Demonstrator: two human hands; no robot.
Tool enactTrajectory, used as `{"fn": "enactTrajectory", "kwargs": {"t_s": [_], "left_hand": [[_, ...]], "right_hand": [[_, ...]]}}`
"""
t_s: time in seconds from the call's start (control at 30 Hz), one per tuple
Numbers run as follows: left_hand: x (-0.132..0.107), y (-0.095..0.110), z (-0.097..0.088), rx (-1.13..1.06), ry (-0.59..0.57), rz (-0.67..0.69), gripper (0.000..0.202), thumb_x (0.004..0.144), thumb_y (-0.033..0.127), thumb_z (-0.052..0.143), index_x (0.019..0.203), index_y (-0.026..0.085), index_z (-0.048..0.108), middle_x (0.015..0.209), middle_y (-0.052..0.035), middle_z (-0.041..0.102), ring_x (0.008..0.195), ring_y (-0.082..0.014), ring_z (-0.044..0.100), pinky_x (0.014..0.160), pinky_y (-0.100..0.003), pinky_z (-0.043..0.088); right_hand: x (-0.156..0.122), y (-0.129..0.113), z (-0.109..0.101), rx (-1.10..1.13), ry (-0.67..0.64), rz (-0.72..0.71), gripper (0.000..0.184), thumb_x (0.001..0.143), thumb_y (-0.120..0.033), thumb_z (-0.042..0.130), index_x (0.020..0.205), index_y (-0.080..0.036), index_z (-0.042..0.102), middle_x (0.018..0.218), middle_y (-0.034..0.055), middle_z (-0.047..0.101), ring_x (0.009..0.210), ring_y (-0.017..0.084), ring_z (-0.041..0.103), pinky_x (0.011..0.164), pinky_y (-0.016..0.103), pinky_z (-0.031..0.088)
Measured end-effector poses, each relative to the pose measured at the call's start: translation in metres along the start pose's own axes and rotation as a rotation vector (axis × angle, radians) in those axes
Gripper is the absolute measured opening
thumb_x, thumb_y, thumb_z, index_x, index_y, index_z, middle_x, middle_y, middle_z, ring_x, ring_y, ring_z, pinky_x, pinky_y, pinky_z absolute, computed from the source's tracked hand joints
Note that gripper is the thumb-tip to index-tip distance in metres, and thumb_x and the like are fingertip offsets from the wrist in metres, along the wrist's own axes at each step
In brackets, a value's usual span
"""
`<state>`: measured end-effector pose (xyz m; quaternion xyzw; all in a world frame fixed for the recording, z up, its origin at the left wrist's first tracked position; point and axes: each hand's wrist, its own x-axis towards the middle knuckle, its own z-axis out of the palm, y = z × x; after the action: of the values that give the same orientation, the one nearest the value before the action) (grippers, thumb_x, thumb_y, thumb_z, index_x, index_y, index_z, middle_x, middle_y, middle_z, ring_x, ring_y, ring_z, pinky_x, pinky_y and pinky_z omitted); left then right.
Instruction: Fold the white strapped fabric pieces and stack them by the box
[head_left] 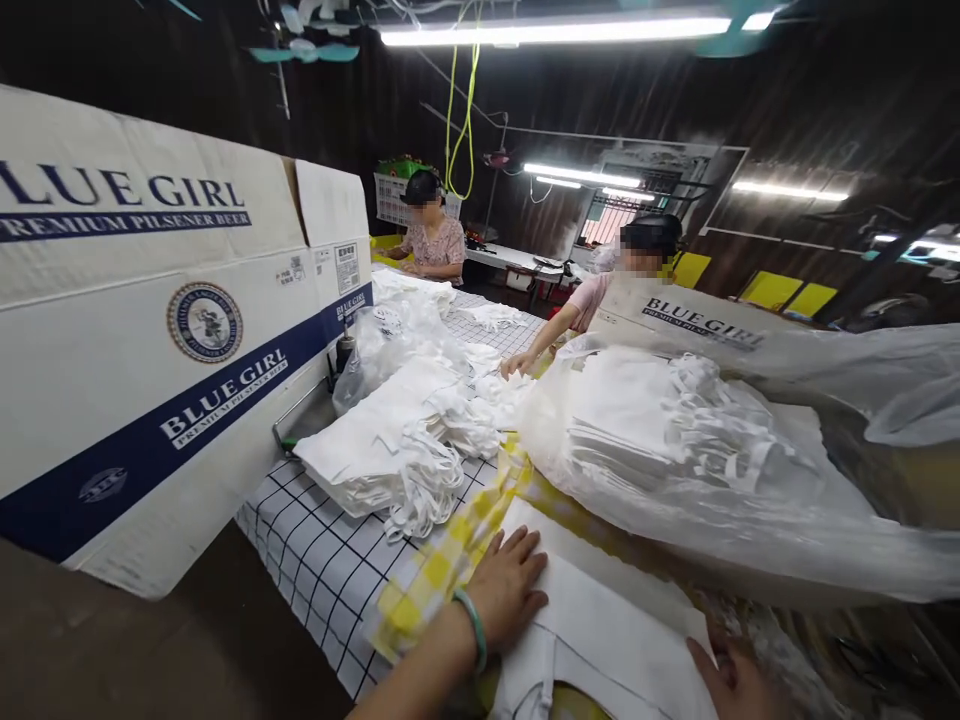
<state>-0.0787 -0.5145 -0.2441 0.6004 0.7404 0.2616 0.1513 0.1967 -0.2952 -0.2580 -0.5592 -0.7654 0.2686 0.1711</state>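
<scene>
At the bottom centre of the frame, a white fabric piece (600, 635) lies over a yellow-and-white checked cloth (416, 590). Of the two hands, the left hand (506, 585), with a green bangle (471, 628) at the wrist, rests palm down on its left edge, fingers spread and grasping nothing. The right hand (735, 680), at the lower right, touches its right edge; blur leaves it unclear whether the fingers grip. Right of centre, a clear plastic bag (551, 415) surrounds a stack of white pieces with straps (622, 405). Another strapped white pile (375, 450) sits at the centre left on the grid-patterned counter (300, 545). A large beer carton (135, 320) fills the left side; two co-workers (439, 240) (585, 300) are beyond, upper centre and upper right.
</scene>
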Motion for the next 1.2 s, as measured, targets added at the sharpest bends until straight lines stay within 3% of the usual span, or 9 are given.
{"fn": "enactTrajectory", "kwargs": {"t_s": [0.13,0.3,0.43,0.57,0.73,0.93,1.1,1.2], "left_hand": [[0.003,-0.001,-0.001,0.031,-0.013,0.007,0.046,0.088,0.031,0.052,0.133,0.02,0.05,0.15,-0.0108,0.037,0.141,-0.0284,0.027,0.115,-0.052,0.023],[0.007,-0.006,0.001,0.097,-0.038,0.05,0.042,0.089,0.024,0.047,0.13,0.019,0.054,0.147,-0.0139,0.041,0.139,-0.0294,0.033,0.111,-0.054,0.03],[0.01,-0.012,0.008,0.152,-0.029,0.084,0.039,0.09,0.024,0.044,0.126,0.018,0.057,0.144,-0.0144,0.045,0.135,-0.0304,0.038,0.108,-0.054,0.034],[0.026,-0.015,0.012,0.14,-0.011,0.146,0.037,0.089,0.028,0.04,0.114,0.016,0.064,0.133,-0.0157,0.056,0.125,-0.0316,0.05,0.104,-0.055,0.037],[0.043,0.009,0.017,-0.005,0.067,0.166,0.034,0.082,0.025,0.045,0.106,0.018,0.067,0.121,-0.0137,0.063,0.111,-0.0287,0.058,0.099,-0.046,0.044],[0.048,0.024,0.03,-0.223,0.028,0.106,0.021,0.075,0.03,0.06,0.091,0.022,0.071,0.113,-0.0109,0.065,0.11,-0.0308,0.054,0.106,-0.047,0.035],[0.048,0.025,0.026,-0.473,0.032,-0.031,0.022,0.065,0.024,0.073,0.087,0.021,0.073,0.11,-0.009,0.065,0.11,-0.0269,0.053,0.111,-0.039,0.029],[0.051,0.046,0.026,-0.526,0.072,-0.081,0.019,0.061,0.02,0.075,0.08,0.021,0.072,0.101,-0.0079,0.066,0.105,-0.0248,0.055,0.108,-0.035,0.033]], "right_hand": [[-0.008,-0.013,-0.005,-0.011,0.066,0.053,0.04,0.058,-0.063,0.052,0.071,-0.026,0.061,0.062,0.0067,0.067,0.065,0.031,0.066,0.059,0.039,0.049],[-0.02,-0.026,-0.007,-0.004,0.069,0.046,0.04,0.064,-0.056,0.049,0.077,-0.02,0.061,0.073,0.0118,0.07,0.076,0.031,0.066,0.072,0.04,0.049],[-0.034,-0.02,-0.011,0.11,0.094,0.037,0.037,0.071,-0.046,0.05,0.092,-0.018,0.062,0.085,0.0109,0.069,0.084,0.025,0.065,0.08,0.038,0.048],[-0.041,-0.001,-0.018,0.486,-0.001,0.147,0.031,0.073,-0.041,0.049,0.094,-0.021,0.058,0.078,0.0032,0.065,0.066,0.017,0.061,0.062,0.03,0.049],[-0.044,0.009,-0.024,0.748,-0.101,0.221,0.033,0.07,-0.043,0.057,0.093,-0.02,0.054,0.071,-0.0013,0.059,0.054,0.012,0.054,0.052,0.025,0.045],[-0.044,0.014,-0.014,0.532,-0.03,-0.02,0.03,0.072,-0.035,0.061,0.096,-0.018,0.057,0.07,-0.0023,0.056,0.063,0.012,0.053,0.06,0.025,0.045],[-0.042,0.014,-0.012,0.459,0.049,-0.058,0.026,0.076,-0.028,0.054,0.099,-0.017,0.058,0.073,-0.0016,0.057,0.061,0.011,0.053,0.063,0.025,0.045],[-0.043,0.005,-0.016,0.371,0.038,-0.085,0.031,0.076,-0.025,0.058,0.105,-0.017,0.058,0.077,-0.0012,0.058,0.059,0.01,0.051,0.064,0.026,0.045]]}}
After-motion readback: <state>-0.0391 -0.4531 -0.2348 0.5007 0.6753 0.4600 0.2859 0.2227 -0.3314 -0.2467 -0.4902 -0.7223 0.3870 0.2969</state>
